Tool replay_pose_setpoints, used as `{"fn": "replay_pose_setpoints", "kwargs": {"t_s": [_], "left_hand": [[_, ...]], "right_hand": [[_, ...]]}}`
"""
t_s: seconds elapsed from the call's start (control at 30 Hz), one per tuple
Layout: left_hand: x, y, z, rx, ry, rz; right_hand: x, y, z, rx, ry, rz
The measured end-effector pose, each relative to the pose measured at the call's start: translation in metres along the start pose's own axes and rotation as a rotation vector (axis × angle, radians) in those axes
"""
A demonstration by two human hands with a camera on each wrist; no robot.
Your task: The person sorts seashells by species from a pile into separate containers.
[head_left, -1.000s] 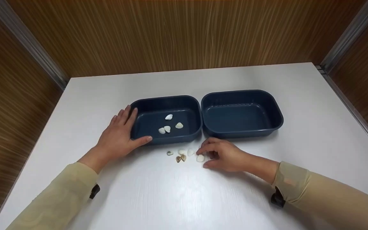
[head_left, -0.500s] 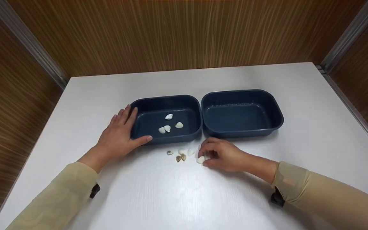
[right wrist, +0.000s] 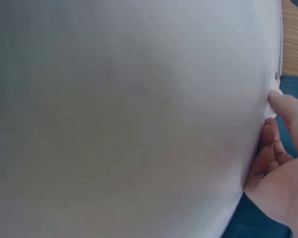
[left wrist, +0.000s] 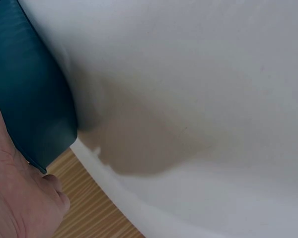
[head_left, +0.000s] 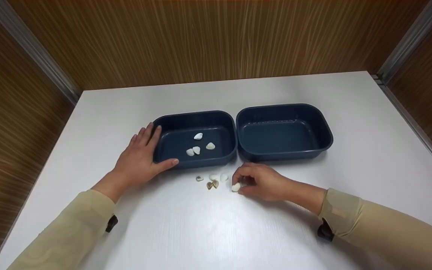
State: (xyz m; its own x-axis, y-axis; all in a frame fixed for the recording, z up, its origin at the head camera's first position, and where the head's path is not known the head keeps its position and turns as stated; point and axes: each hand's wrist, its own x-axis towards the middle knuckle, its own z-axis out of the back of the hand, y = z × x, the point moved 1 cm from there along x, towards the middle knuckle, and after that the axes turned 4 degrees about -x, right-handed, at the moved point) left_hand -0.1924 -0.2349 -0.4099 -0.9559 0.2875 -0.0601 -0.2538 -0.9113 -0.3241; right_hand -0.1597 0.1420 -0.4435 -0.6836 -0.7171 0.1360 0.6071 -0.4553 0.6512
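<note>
Fingers spread and straight, my left hand (head_left: 137, 161) rests against the left end of the left dark blue tray (head_left: 204, 162), its thumb along the front rim. Four-sided and shallow, that tray holds several white seashells (head_left: 198, 136). My right hand (head_left: 264, 182) pinches a white seashell (head_left: 236, 187) between thumb and index finger, at the tabletop in front of the trays. Just left of it lie two whitish shells (head_left: 224, 177), two brown shells (head_left: 215, 183) and a small grey shell (head_left: 199, 178). In the right wrist view, the curled right hand (right wrist: 288, 163) mostly hides its shell.
A second dark blue tray (head_left: 283, 155) stands right beside the first, with no shells visible in it. Both sit on a white table (head_left: 186, 232). Wood-grain panels (head_left: 216, 41) rise behind and at the sides.
The right thumb and index finger have closed on the white seashell and tipped it up slightly from lying flat. My left hand has stayed in place on the tray.
</note>
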Motion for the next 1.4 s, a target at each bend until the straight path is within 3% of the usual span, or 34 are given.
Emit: {"fn": "replay_pose_setpoints", "kwargs": {"t_s": [0.27,0.53,1.4], "left_hand": [[0.001,0.000,-0.001,0.008,0.003,0.000],[0.002,0.001,0.000,0.002,0.005,-0.002],[-0.002,-0.002,0.002,0.003,-0.012,-0.009]], "right_hand": [[0.001,-0.001,0.001,0.044,0.027,0.003],[0.002,0.000,0.004,-0.002,0.022,0.080],[-0.002,0.000,0.011,-0.072,0.044,0.163]]}}
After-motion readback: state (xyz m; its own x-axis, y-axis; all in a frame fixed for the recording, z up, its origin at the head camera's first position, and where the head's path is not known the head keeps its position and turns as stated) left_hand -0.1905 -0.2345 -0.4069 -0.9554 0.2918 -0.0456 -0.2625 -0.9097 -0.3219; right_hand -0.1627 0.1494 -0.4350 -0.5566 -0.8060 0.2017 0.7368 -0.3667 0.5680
